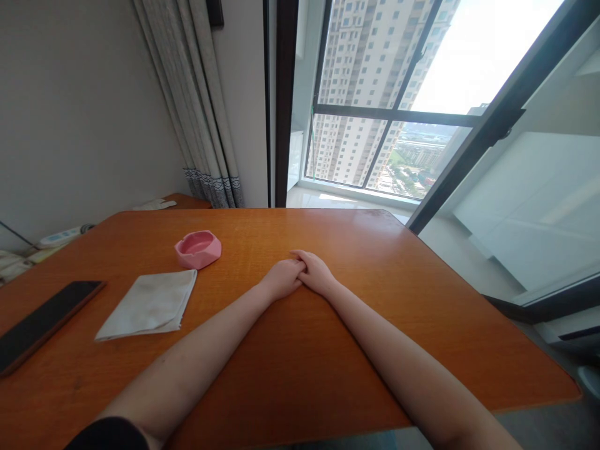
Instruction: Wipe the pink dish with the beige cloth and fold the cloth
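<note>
My left hand [282, 279] and my right hand [317, 273] are clasped together on the wooden table [290, 375], their fingers closed against each other. No object shows between them, though the palms are hidden. To the left of my hands sits a pink faceted ashtray [201, 255]. Nearer to me than the ashtray lies a folded whitish cloth [147, 305], flat on the tabletop beyond my left forearm. A flat black slab with a brown edge, like a phone [47, 322], rests at the far left.
A white power strip [60, 237] and some cloth lie past the table's left edge. Behind the table hangs a grey curtain [201, 112]. A dark-framed window [394, 114] stands at the back right. The table's right edge slants toward me.
</note>
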Tool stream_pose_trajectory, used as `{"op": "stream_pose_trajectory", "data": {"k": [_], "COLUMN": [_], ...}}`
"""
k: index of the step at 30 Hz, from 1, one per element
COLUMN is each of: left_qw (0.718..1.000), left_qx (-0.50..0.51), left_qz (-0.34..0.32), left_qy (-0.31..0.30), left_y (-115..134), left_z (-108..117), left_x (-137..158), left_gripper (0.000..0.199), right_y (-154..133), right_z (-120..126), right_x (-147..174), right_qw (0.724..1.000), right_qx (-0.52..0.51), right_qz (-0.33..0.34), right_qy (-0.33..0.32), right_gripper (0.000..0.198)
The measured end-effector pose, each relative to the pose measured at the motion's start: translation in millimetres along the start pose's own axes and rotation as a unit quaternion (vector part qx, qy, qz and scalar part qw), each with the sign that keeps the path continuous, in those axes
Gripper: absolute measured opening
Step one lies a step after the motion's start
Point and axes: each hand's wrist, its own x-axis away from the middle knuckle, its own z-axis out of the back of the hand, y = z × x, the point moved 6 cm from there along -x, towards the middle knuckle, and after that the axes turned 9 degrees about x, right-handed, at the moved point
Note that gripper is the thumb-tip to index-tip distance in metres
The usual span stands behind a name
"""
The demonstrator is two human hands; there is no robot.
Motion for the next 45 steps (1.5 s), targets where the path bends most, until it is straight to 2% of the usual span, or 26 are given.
{"op": "stream_pose_trajectory", "data": {"k": [3,14,17,19,21,23,25,28,30,33,38,41,45], "left_qw": [1.0,1.0,0.999,0.996,0.985,0.966,0.939,0.88,0.857,0.866,0.903,0.91,0.921], "left_qx": [0.004,0.016,-0.02,-0.082,-0.163,-0.233,-0.285,-0.357,-0.351,-0.293,-0.276,-0.262,-0.229], "left_qz": [-0.003,0.001,0.001,0.007,0.044,0.11,0.172,0.264,0.335,0.379,0.3,0.278,0.248], "left_qy": [-0.012,-0.016,-0.034,-0.038,-0.017,0.029,0.084,0.168,0.175,0.14,0.138,0.162,0.194], "left_y": [-3,-5,1,7,7,-4,-23,-58,-83,-111,-127,-135,-138], "left_z": [0,1,1,8,26,54,87,132,150,155,147,144,147], "left_x": [8,11,11,13,20,36,60,108,137,161,156,150,145], "left_gripper": [0.021,0.015,0.015,0.021,0.029,0.035,0.037,0.052,0.057,0.049,0.047,0.048,0.037], "right_y": [-8,-12,-11,-8,-3,2,4,3,1,0,1,0,1], "right_z": [-4,-5,-4,-4,-4,-5,-5,-5,-5,-5,-6,-6,-5], "right_x": [2,4,4,4,4,4,4,3,3,2,1,0,-1], "right_qw": [0.999,0.999,1.0,1.0,0.997,0.994,0.993,0.995,0.996,0.997,0.998,0.998,0.998], "right_qx": [0.035,0.019,0.001,-0.028,-0.067,-0.092,-0.094,-0.078,-0.069,-0.06,-0.052,-0.045,-0.043], "right_qz": [0.015,0.0,0.005,-0.002,-0.03,-0.059,-0.069,-0.065,-0.062,-0.056,-0.046,-0.038,-0.046], "right_qy": [-0.026,-0.029,-0.023,-0.01,0.001,0.008,0.009,0.008,0.005,0.006,0.004,-0.002,-0.002], "right_gripper": [0.033,0.033,0.033,0.03,0.029,0.03,0.03,0.028,0.027,0.027,0.025,0.027,0.031]}}
